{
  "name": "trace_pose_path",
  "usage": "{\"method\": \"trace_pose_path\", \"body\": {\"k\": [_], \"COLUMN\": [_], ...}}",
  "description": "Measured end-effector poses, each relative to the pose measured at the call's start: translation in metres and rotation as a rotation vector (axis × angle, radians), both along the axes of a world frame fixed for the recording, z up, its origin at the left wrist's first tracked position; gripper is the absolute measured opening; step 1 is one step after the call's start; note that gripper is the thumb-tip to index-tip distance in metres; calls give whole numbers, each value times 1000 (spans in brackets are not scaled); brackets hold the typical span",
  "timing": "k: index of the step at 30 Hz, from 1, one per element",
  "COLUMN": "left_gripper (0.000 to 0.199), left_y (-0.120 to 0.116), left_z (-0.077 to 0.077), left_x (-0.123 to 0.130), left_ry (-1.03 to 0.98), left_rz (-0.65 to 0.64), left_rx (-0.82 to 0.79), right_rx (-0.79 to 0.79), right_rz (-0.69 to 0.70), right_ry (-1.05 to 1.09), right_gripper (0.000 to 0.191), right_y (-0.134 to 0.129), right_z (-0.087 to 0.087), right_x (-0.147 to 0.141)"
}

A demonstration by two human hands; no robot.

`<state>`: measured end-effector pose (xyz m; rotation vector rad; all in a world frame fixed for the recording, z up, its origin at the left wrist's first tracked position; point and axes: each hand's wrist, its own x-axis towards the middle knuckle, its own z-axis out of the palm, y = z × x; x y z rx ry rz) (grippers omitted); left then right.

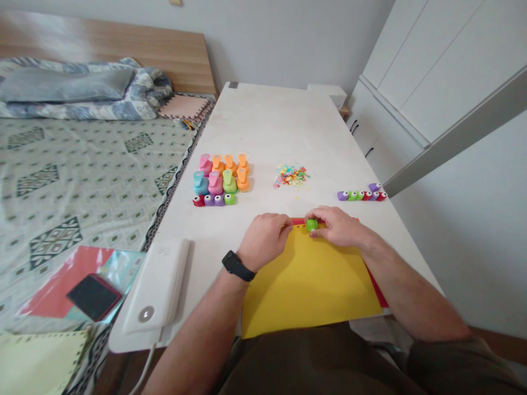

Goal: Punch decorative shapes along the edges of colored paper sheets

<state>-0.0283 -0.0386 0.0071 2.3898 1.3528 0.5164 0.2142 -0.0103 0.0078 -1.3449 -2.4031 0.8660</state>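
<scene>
A yellow sheet (pixel 313 285) lies at the table's near edge, with red paper (pixel 376 285) showing beneath it at the right and far edges. My left hand (pixel 267 236), a dark watch on its wrist, pinches the sheet's far edge. The fingers of my right hand (pixel 335 226) are closed round a small green punch (pixel 312 225) at that same edge. Small holes show in the yellow paper between my hands. Beyond the sheet is a pile of colourful paper cutouts (pixel 292 175).
Large and small punches (pixel 222 181) stand in rows at left centre; a row of small ones (pixel 362 195) is at the right. A white corded device (pixel 158 285) lies front left. Beside the table, a bed (pixel 90 164) holds a phone (pixel 94 296) on packaged paper.
</scene>
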Motion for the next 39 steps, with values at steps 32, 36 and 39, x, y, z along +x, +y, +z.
{"method": "trace_pose_path", "body": {"k": [32,36,39], "left_gripper": [18,18,18], "left_y": [0,0,0], "left_z": [-1,0,1], "left_x": [1,1,1], "left_ry": [1,14,20], "left_rz": [3,3,7], "left_rx": [5,-1,-3], "right_rx": [17,23,35], "right_rz": [19,18,18], "right_ry": [-9,-23,-12], "right_gripper": [29,29,29], "right_y": [-2,-2,-3], "right_z": [1,0,0], "right_x": [-1,-2,-3]}}
